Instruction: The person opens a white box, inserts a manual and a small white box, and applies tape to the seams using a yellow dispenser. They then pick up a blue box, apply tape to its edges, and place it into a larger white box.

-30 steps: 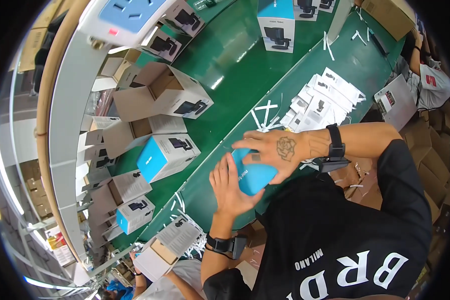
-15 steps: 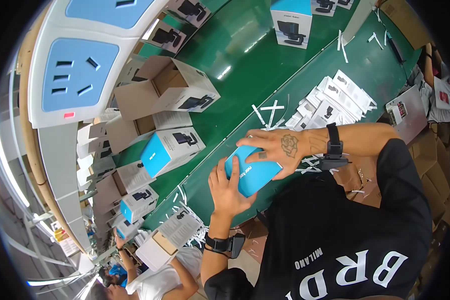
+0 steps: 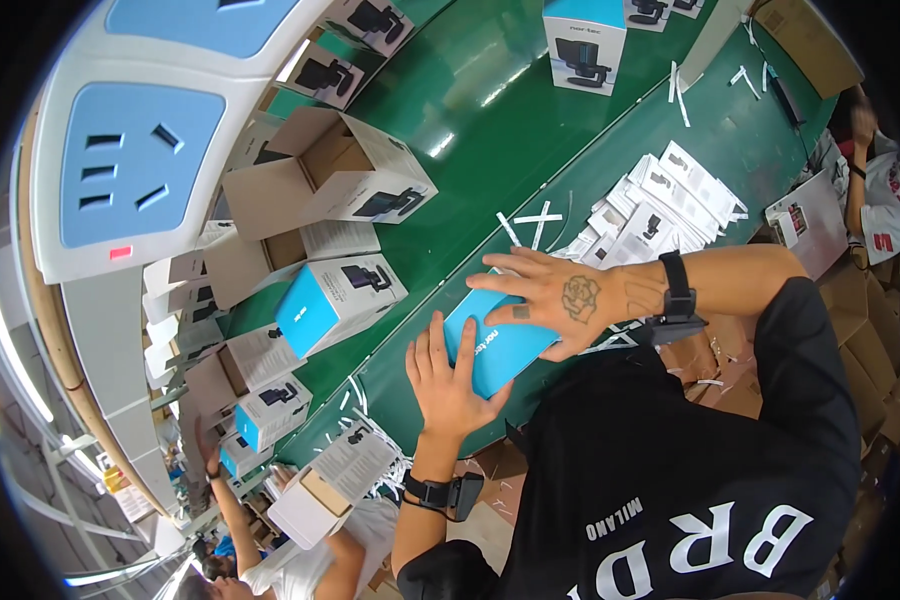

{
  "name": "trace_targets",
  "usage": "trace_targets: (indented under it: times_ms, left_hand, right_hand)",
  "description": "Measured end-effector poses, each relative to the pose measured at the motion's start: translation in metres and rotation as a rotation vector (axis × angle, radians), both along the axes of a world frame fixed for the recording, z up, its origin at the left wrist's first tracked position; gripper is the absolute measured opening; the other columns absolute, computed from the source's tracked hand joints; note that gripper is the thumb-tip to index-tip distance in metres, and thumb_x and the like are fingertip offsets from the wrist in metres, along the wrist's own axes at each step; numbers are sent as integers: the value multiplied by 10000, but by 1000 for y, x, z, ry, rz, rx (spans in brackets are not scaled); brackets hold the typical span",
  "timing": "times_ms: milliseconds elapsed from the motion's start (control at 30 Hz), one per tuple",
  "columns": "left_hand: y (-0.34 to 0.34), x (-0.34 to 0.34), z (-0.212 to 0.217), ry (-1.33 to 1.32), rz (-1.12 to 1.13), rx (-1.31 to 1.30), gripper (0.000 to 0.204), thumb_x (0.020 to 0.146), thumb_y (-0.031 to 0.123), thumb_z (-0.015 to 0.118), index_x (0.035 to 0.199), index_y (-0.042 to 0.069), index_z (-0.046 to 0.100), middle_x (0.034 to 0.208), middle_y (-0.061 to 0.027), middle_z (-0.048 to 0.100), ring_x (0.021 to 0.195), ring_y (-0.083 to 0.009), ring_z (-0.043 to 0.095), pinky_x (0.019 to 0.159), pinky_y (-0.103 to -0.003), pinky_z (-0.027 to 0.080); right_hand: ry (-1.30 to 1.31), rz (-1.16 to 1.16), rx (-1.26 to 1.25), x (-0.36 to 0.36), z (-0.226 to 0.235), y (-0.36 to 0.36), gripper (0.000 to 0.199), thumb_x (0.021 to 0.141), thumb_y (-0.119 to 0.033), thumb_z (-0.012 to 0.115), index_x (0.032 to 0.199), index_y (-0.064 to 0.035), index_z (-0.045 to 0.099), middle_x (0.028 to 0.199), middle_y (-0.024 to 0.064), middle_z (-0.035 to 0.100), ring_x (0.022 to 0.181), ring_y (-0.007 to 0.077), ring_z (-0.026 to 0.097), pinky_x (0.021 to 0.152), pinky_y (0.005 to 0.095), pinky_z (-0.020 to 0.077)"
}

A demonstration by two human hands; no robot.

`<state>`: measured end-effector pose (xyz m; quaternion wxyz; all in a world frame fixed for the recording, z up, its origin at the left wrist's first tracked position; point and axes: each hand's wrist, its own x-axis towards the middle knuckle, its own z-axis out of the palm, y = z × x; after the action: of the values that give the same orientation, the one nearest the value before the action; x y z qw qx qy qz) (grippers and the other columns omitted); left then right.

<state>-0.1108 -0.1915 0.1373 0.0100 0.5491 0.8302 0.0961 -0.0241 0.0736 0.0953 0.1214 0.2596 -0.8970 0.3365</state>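
Observation:
Between my hands, at the near edge of the green table, is a small carton (image 3: 490,358) with a bright blue face turned up. My left hand (image 3: 452,385) grips its left side, the fingers pointing away and the thumb at its near corner. Across its far right part lies my right hand (image 3: 560,300), fingers reaching over to the far edge and thumb on the blue face. The carton's other sides are mostly hidden by my hands.
A pile of printed leaflets (image 3: 660,205) lies beyond my right hand, with loose white strips (image 3: 537,222) nearby. On the green conveyor belt (image 3: 480,130) stand an opened carton (image 3: 345,170) and a blue-topped carton (image 3: 340,300). A power strip (image 3: 135,165) hangs at upper left. Co-workers (image 3: 310,570) are close by.
Both hands stay on the carton, almost unmoved. At lower left a co-worker's raised arm has shifted left and up. The view has turned slightly.

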Motion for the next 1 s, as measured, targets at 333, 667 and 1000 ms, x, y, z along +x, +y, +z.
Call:
trace_targets:
  times_ms: [333,667,1000]
  left_hand:
    - [2,1,10,-69,52,-56,1017,650,448,887,1529,111,503,1513,-283,446,1346,-486,450,1116,-633,350]
    - [-32,-26,28,-79,-51,-84,1078,607,457,915,1565,238,472,1546,-269,419,1407,-434,454,1180,-726,212]
    - [-55,-161,17,-62,1353,241,1372,543,732,902,1644,184,293,1590,-316,334,1470,-505,346,1216,-640,234]
  right_hand:
    - [-33,-84,56,0,13,-19,734,646,-412,871,1254,-55,664,1501,267,419,1335,494,432,1108,594,414]
    - [-36,-6,-22,1,27,-13,744,570,-319,907,1233,-97,654,1471,220,442,1282,455,474,1114,546,419]
    - [108,-880,-81,-86,35,87,692,531,-306,921,1147,-105,679,1390,205,548,1288,446,484,1122,519,404]
